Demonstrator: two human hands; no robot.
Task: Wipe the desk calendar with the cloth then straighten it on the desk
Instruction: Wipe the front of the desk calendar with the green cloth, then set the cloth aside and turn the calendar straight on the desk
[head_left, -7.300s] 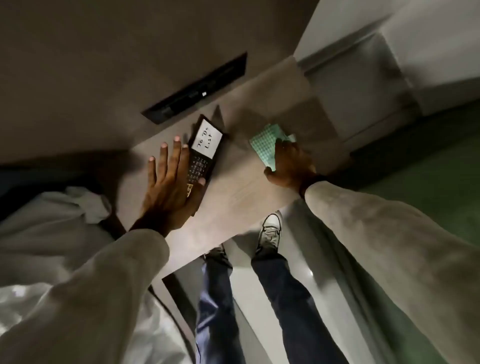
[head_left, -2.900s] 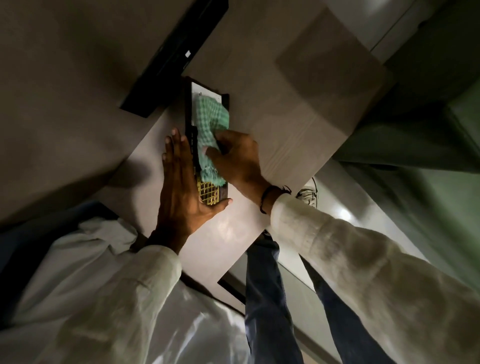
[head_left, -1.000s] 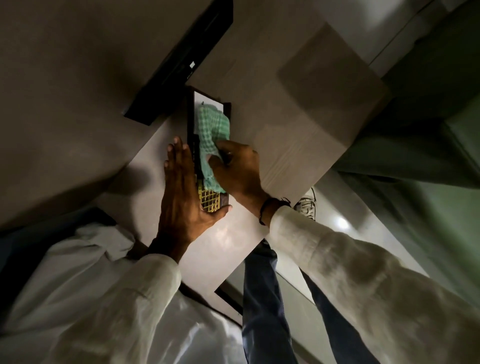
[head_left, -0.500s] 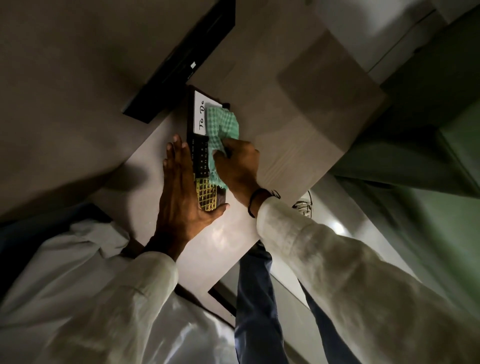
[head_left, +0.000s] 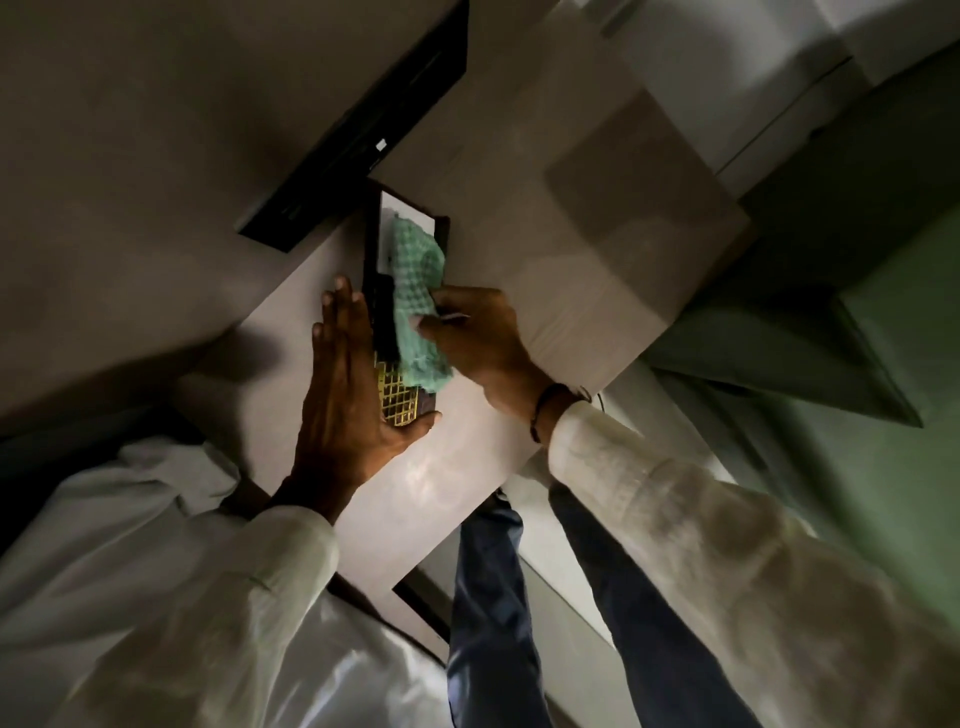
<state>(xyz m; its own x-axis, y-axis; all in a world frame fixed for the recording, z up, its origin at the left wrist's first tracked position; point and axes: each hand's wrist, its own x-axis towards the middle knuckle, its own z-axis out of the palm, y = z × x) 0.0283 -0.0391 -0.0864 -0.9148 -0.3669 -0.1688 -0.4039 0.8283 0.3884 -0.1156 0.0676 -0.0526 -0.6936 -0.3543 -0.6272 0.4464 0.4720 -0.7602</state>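
The desk calendar (head_left: 397, 402) lies flat on the pale desk (head_left: 447, 467): a dark frame with a white panel at its far end and a gold grid at its near end. A green checked cloth (head_left: 418, 291) covers most of its face. My right hand (head_left: 478, 340) presses the cloth down on the calendar from the right. My left hand (head_left: 345, 395) lies flat with straight fingers against the calendar's left edge, and its thumb hooks round the near end.
A black slot-shaped panel (head_left: 358, 124) is set in the wall just beyond the calendar. The desk's right edge (head_left: 639, 358) runs close to my right wrist. Below the near edge are my legs in blue trousers (head_left: 498, 613) and a pale floor.
Over the last half second the cloth slid left and toward the far end, covering the white panel's writing that showed before. My left hand has stayed braced against the calendar's side.
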